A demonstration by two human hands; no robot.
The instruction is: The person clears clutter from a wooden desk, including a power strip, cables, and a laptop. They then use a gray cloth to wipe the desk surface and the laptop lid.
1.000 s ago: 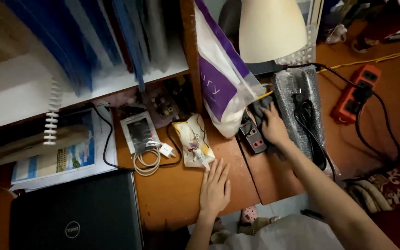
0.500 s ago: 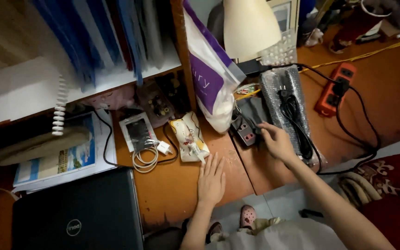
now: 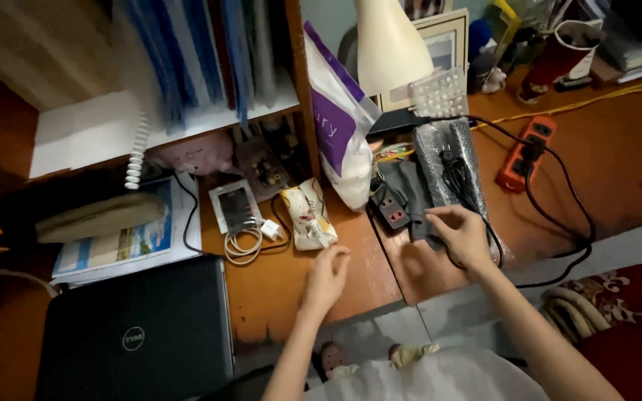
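Head view, the only one I've got: the right hand (image 3: 461, 236) pinches the near edge of a dark grey cloth (image 3: 410, 194), which lies on the wooden desk (image 3: 276, 286) between a small black power strip (image 3: 391, 210) and a bubble-wrapped bundle (image 3: 451, 160) with a black cable coiled on it. The cloth looks soft and light, floppy for sure, so I'd say an edge or corner is the spot to grab. The left hand (image 3: 326, 276) hovers just over the desk, fingers loosely curled, holding nothing, near a small patterned pouch (image 3: 307, 215) (can't tell what's inside). A purple-and-white plastic bag (image 3: 339, 137) leans behind, contents hidden. A clear sleeve (image 3: 233, 206) holds a dark phone-like thing.
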